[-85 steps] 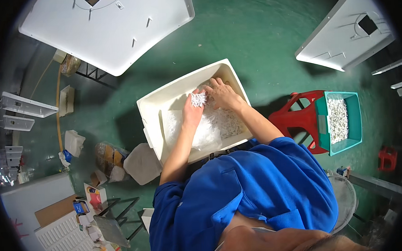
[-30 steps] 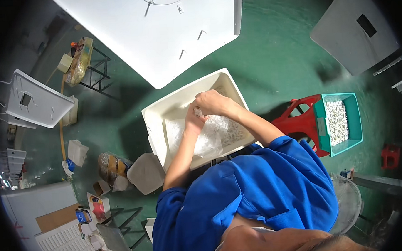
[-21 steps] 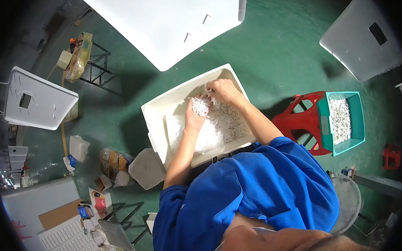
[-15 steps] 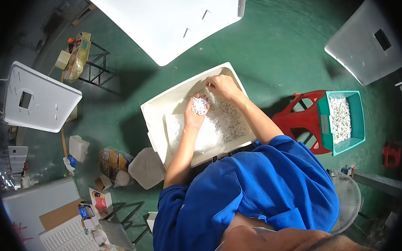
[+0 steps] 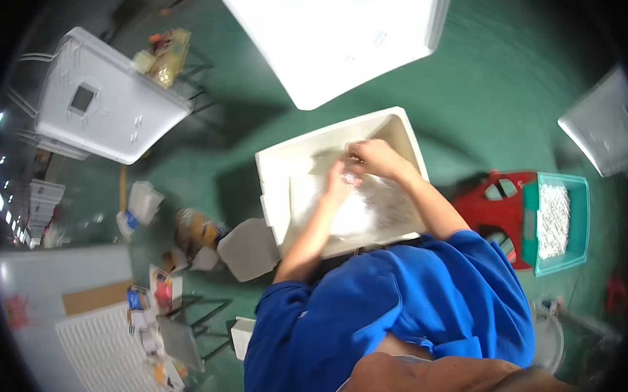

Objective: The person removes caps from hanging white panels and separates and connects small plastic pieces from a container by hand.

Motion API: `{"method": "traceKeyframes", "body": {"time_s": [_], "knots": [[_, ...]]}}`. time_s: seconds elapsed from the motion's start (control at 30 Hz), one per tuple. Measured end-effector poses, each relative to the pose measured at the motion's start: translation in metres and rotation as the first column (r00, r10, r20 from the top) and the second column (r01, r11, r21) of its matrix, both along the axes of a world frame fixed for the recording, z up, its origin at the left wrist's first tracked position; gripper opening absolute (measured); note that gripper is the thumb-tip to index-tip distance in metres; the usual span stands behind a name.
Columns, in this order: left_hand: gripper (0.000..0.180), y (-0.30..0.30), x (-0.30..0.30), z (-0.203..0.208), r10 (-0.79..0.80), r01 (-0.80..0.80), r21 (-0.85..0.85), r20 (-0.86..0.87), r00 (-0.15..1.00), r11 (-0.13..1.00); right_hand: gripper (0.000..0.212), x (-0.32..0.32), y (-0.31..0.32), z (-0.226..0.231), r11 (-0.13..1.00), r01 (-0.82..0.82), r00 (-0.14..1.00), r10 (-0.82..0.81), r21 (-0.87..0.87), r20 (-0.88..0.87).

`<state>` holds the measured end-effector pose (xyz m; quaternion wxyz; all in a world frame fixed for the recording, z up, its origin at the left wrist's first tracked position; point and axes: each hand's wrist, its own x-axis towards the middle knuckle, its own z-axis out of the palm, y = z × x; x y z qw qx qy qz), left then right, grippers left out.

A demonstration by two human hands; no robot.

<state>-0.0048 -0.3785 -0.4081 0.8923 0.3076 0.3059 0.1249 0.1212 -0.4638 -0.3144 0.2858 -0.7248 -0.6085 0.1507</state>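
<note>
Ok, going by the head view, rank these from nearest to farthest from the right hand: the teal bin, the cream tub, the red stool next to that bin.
1. Cream tub: around the right hand.
2. Red stool: right of the tub.
3. Teal bin: farther right, past the stool.

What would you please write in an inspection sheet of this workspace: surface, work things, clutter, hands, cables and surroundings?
Surface: green floor; the tub's support is hidden.
Work things: white tub, its contents blurred; at the right, teal bin with many small white pieces, apparently standing on red stool.
Clutter: to the left, a brown wrapped bundle and a white container.
Hands: left hand above the tub, with pale pieces at its palm; right hand close to it, fingers bent, too blurred to tell what it holds.
Cables: nothing seen that is clearly a cable.
Surroundings: white panels ahead, left and right.
</note>
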Motion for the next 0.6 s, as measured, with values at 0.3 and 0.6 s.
{"method": "traceKeyframes", "body": {"time_s": [0.3, 0.6], "knots": [[0.023, -0.008, 0.003, -0.002, -0.088, 0.096, -0.104, 0.078, 0.993, 0.99, 0.011, -0.003, -0.006, 0.003, 0.999, 0.015, 1.0, -0.016, -0.035, -0.005], [0.021, -0.004, 0.002, -0.003, -0.057, 0.077, -0.129, 0.154, 0.986, 0.989, 0.013, -0.005, -0.002, 0.003, 0.993, 0.064, 0.99, -0.051, -0.098, 0.132]]}}
